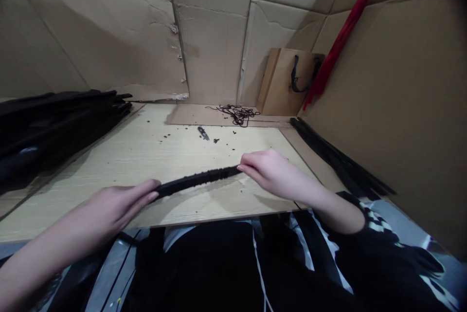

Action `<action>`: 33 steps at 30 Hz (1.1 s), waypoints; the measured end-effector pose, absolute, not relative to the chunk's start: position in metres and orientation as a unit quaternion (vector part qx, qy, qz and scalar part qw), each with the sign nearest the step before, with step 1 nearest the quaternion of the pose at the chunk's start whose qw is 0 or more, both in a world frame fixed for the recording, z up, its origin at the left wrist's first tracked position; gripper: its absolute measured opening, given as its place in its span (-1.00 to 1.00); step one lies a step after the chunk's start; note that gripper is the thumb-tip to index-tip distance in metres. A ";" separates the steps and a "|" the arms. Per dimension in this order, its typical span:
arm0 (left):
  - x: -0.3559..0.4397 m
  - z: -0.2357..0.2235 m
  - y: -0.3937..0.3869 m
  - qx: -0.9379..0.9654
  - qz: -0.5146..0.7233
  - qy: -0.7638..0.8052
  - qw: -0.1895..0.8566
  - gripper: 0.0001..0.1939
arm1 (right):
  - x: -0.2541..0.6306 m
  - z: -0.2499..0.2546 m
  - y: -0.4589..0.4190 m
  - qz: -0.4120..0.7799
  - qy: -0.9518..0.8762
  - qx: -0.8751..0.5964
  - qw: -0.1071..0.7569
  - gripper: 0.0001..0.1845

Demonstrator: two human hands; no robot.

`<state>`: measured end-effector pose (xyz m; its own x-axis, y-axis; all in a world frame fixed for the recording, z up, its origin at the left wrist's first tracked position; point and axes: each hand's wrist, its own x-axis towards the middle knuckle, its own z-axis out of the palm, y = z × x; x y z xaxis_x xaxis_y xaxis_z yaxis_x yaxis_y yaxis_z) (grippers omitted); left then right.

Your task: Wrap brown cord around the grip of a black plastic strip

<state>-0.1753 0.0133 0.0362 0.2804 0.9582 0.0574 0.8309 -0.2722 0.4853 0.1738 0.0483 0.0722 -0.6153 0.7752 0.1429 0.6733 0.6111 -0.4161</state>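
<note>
Stretched between my two hands is a black strip (pixel 197 181) with ridges or wraps along its middle and right part. My left hand (pixel 126 198) pinches its left end between thumb and fingers. At the right end, my right hand (pixel 258 168) grips it the same way. The strip slants slightly, its right end farther from me, and it is held over the pale wooden table (pixel 175 156). Small thread snips (pixel 203 133) lie on the table beyond the strip, with black scraps (pixel 216 140) scattered around them.
Tangled black cord (pixel 239 114) lies at the back on a cardboard piece. A brown paper bag (pixel 284 83) stands behind, beside a hanging red cloth strip (pixel 346 34). Black strips are piled at left (pixel 54 132), and more long black strips (pixel 335 156) lie at right. Cardboard walls (pixel 215 49) surround the table.
</note>
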 end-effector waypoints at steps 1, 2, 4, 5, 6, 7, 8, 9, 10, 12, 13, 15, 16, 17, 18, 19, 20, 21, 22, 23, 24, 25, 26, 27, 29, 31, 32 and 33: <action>-0.175 0.036 0.015 0.780 0.152 0.581 0.175 -0.55 | 0.171 0.071 0.041 0.139 -0.885 -0.415 0.161 -0.56; -0.176 0.037 0.015 0.779 0.140 0.589 0.165 -0.50 | 0.170 0.069 0.035 0.136 -0.884 -0.415 0.166 -0.55; -0.176 0.039 0.012 0.770 0.154 0.599 0.154 -0.47 | 0.169 0.063 0.031 0.169 -0.878 -0.403 0.195 -0.54; -0.177 0.040 0.010 0.766 0.172 0.599 0.156 -0.48 | 0.169 0.059 0.032 0.200 -0.869 -0.397 0.218 -0.52; -0.176 0.041 0.008 0.765 0.187 0.594 0.164 -0.49 | 0.170 0.055 0.034 0.239 -0.855 -0.391 0.243 -0.51; -0.176 0.042 0.006 0.768 0.199 0.583 0.175 -0.51 | 0.171 0.051 0.038 0.283 -0.838 -0.384 0.264 -0.49; -0.176 0.043 0.005 0.774 0.207 0.568 0.188 -0.53 | 0.172 0.047 0.042 0.327 -0.819 -0.380 0.281 -0.47; -0.175 0.043 0.005 0.779 0.214 0.553 0.202 -0.55 | 0.172 0.044 0.046 0.368 -0.797 -0.377 0.295 -0.45; -0.175 0.043 0.005 0.781 0.217 0.542 0.219 -0.56 | 0.171 0.040 0.048 0.405 -0.775 -0.372 0.309 -0.46; -0.174 0.041 0.005 0.772 0.217 0.536 0.264 -0.58 | 0.169 0.036 0.051 0.463 -0.736 -0.352 0.347 -0.54; -0.174 0.040 0.005 0.760 0.217 0.539 0.290 -0.59 | 0.167 0.036 0.051 0.485 -0.719 -0.337 0.367 -0.58; -0.173 0.037 0.004 0.737 0.212 0.546 0.336 -0.59 | 0.165 0.038 0.051 0.520 -0.695 -0.306 0.391 -0.60; -0.173 0.035 0.004 0.731 0.209 0.545 0.355 -0.58 | 0.166 0.040 0.051 0.535 -0.689 -0.295 0.390 -0.54; -0.172 0.034 0.004 0.727 0.207 0.540 0.369 -0.56 | 0.167 0.043 0.051 0.555 -0.685 -0.285 0.377 -0.43; -0.171 0.033 0.004 0.726 0.204 0.535 0.381 -0.53 | 0.168 0.047 0.052 0.580 -0.681 -0.274 0.352 -0.29; -0.170 0.033 0.004 0.726 0.202 0.529 0.391 -0.51 | 0.170 0.050 0.052 0.610 -0.675 -0.261 0.323 -0.13; -0.168 0.033 0.005 0.725 0.200 0.524 0.399 -0.49 | 0.172 0.053 0.053 0.645 -0.662 -0.243 0.295 0.00; -0.166 0.034 0.005 0.724 0.202 0.520 0.405 -0.48 | 0.174 0.055 0.054 0.680 -0.644 -0.222 0.273 0.07; -0.164 0.035 0.006 0.723 0.206 0.520 0.407 -0.47 | 0.175 0.057 0.054 0.710 -0.621 -0.203 0.263 0.10; -0.161 0.036 0.007 0.722 0.210 0.519 0.407 -0.48 | 0.175 0.058 0.054 0.732 -0.595 -0.193 0.268 0.10; -0.159 0.037 0.008 0.721 0.213 0.520 0.405 -0.49 | 0.173 0.058 0.053 0.747 -0.570 -0.192 0.284 0.07; -0.157 0.038 0.008 0.721 0.217 0.520 0.403 -0.50 | 0.170 0.058 0.052 0.755 -0.544 -0.199 0.306 0.02; -0.155 0.039 0.008 0.721 0.221 0.521 0.400 -0.51 | 0.166 0.057 0.052 0.758 -0.520 -0.213 0.330 -0.03; -0.154 0.040 0.008 0.719 0.226 0.522 0.398 -0.52 | 0.160 0.055 0.051 0.756 -0.498 -0.231 0.355 -0.07; -0.152 0.041 0.006 0.716 0.232 0.523 0.400 -0.55 | 0.149 0.050 0.050 0.735 -0.467 -0.265 0.413 -0.11; -0.151 0.041 0.003 0.702 0.242 0.532 0.407 -0.59 | 0.140 0.045 0.050 0.699 -0.461 -0.287 0.466 -0.13; -0.151 0.041 0.002 0.693 0.246 0.535 0.416 -0.61 | 0.137 0.042 0.050 0.678 -0.467 -0.291 0.487 -0.14; -0.151 0.041 0.001 0.683 0.249 0.533 0.434 -0.62 | 0.136 0.040 0.050 0.659 -0.477 -0.292 0.503 -0.14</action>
<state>-0.1506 0.0005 0.0406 0.3080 0.9436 -0.1212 0.5110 -0.0567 0.8577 0.1358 0.0502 0.0405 -0.3238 0.9414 0.0946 -0.3844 -0.0395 -0.9223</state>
